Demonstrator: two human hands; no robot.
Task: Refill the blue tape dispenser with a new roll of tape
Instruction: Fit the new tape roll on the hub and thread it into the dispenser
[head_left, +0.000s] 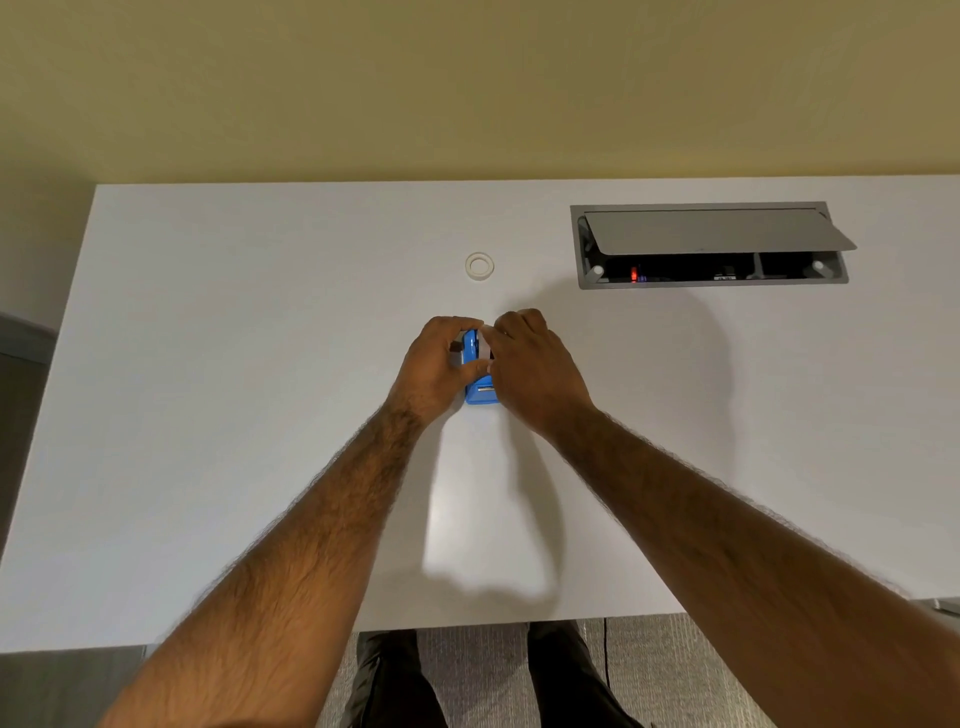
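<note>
The blue tape dispenser stands on the white table in the middle, mostly covered by both hands. My left hand grips its left side, thumb on the blue body. My right hand is closed on a whitish roll of tape at the top of the dispenser. A small dark and grey part shows beside my left fingers. Farther back a separate whitish tape ring lies flat on the table, apart from both hands.
A grey cable hatch is set in the table at the back right, lid propped open, sockets and a red light inside. The table's front edge runs near my legs; a beige wall stands behind.
</note>
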